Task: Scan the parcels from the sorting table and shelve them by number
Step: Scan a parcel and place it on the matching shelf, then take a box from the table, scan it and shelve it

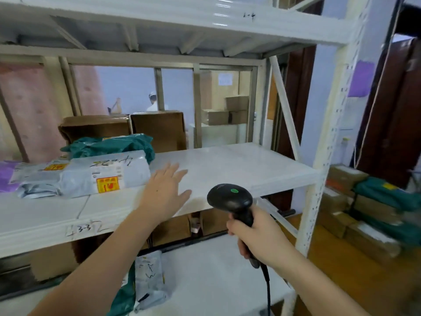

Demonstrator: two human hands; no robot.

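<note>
The left hand [165,190] is spread flat with straight fingers over the front part of the white shelf [239,165], holding nothing; whether the palm touches the shelf surface cannot be told. Just beside its fingers, toward the shelf's left end, lies a grey parcel [91,176] with a yellow-and-red sticker and handwritten marks, apart from the hand. Behind it a green parcel [109,145] rests against brown cardboard boxes [157,131] along the shelf's back edge. The right hand [255,238] is curled round the handle of a black scanner [230,198], held in front of the shelf's front edge with its head toward the shelf. On the lower shelf [216,281], under the left forearm, lie another grey parcel [150,279] and a green one.
</note>
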